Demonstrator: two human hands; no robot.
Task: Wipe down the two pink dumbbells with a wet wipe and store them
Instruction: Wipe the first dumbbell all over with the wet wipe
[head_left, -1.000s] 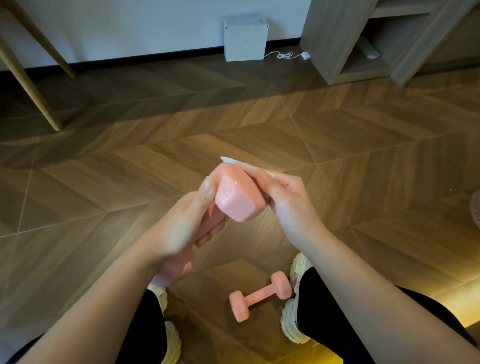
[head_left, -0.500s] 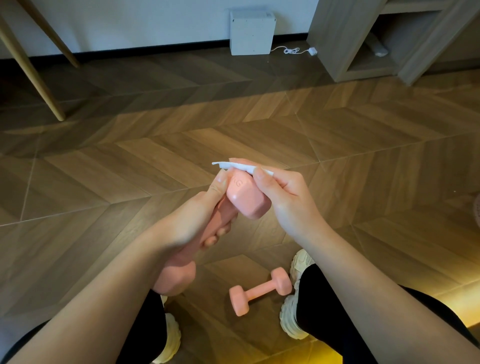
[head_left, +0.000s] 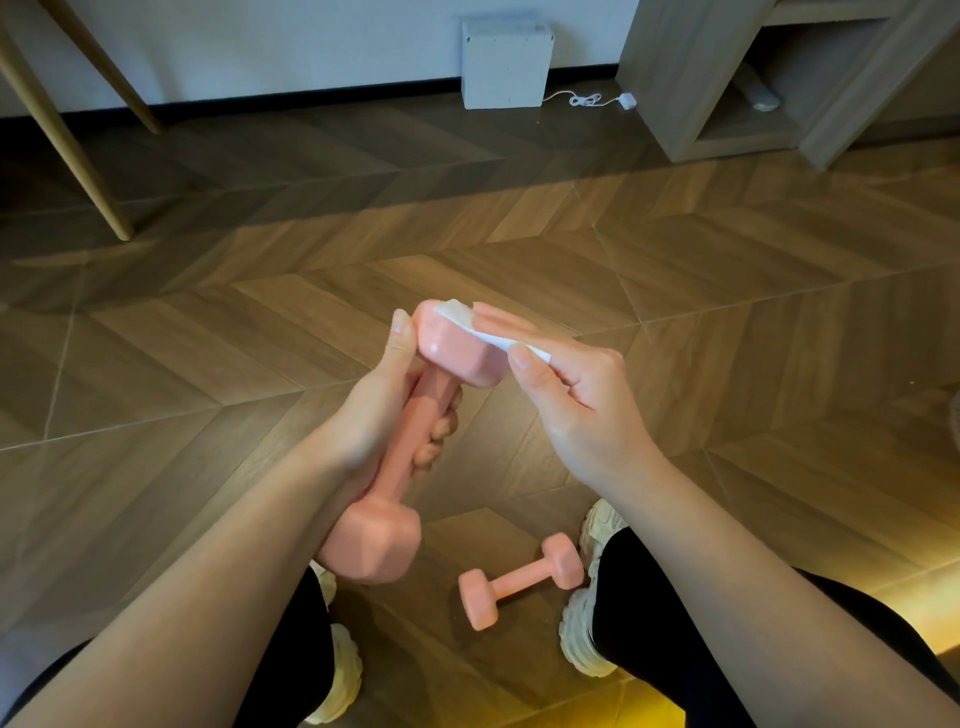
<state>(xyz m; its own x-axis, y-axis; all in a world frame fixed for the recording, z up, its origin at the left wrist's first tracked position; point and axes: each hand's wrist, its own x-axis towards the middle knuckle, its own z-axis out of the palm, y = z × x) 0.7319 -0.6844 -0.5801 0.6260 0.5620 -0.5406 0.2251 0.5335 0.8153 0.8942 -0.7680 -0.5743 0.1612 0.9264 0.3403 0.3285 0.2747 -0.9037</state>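
My left hand (head_left: 382, 415) grips the handle of a pink dumbbell (head_left: 452, 353), holding it in the air and tilted, upper head away from me, thumb against that head. My right hand (head_left: 566, 395) pinches a folded white wet wipe (head_left: 470, 322) between thumb and fingers and presses it on the top right face of the upper head. The lower head (head_left: 374, 545) hangs near my left wrist. A second pink dumbbell (head_left: 519, 579) lies on the wooden floor between my feet.
My pale sneakers (head_left: 589, 597) flank the floor dumbbell. Far off, a white box (head_left: 506, 62) with a cable stands against the wall, a wooden shelf unit (head_left: 727, 78) is at the top right, and slanted wooden legs (head_left: 67, 145) at the top left.
The held dumbbell has tipped so its upper head points further away. My right hand with the wipe has slid over the head's top face.
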